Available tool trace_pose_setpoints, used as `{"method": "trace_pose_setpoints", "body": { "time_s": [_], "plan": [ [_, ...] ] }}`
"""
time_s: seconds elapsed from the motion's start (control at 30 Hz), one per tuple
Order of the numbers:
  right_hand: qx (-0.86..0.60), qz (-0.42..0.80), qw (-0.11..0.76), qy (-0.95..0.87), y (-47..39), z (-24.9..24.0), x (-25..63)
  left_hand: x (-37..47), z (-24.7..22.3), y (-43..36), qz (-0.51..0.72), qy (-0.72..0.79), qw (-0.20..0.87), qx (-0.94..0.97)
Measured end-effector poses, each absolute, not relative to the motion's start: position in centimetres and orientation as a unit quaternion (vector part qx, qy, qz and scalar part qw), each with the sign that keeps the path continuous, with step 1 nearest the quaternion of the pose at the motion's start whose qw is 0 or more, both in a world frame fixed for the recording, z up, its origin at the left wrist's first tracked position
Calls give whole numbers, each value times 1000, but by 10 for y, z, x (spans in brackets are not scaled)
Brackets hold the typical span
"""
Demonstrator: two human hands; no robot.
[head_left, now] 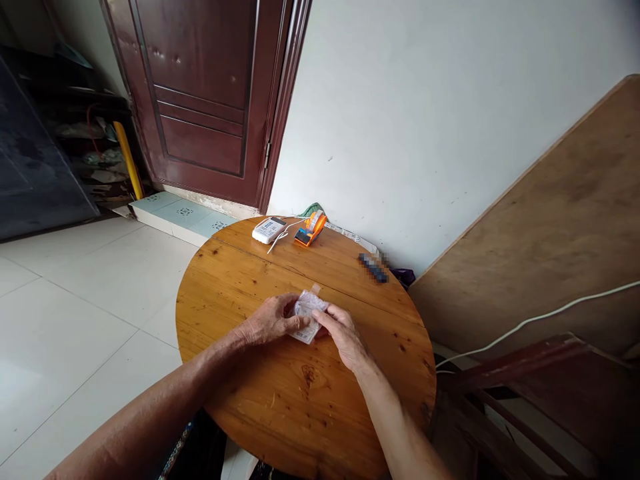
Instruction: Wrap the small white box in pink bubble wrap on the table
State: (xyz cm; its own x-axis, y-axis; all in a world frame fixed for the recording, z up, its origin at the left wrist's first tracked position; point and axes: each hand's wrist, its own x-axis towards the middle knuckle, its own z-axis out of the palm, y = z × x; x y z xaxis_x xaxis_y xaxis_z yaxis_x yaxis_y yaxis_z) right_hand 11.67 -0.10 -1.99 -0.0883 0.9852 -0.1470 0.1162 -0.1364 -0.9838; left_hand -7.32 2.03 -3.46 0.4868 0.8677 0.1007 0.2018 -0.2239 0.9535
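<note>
A small bubble-wrap packet [309,331] with a clear, crinkled surface is held between both hands, just above the middle of the round table. On its left side my left hand [274,319] is closed, the thumb lying across the front of the wrap. From the right, my right hand [344,331] grips the packet with its thumb on top and fingers behind. A short strip of clear tape [315,288] sticks up from the packet's far edge. What lies inside the wrap I cannot make out.
The round wooden table [225,280] carries a white power strip [269,229] with a cord, an orange tape dispenser [311,229] and a dark blurred object [373,267] near its far edge. A white wall [400,133] and a brown door [210,100] stand behind.
</note>
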Motion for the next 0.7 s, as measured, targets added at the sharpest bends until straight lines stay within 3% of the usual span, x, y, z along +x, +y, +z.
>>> {"method": "trace_pose_setpoints", "body": {
  "time_s": [0.37, 0.7],
  "plan": [
    [-562, 476, 437, -516, 16, -19, 110, -66, -43, 23, 359, 482, 354, 716],
    [-550, 423, 479, -537, 21, -33, 108, -67, -40, 24, 357, 446, 447, 689]
  ]
}}
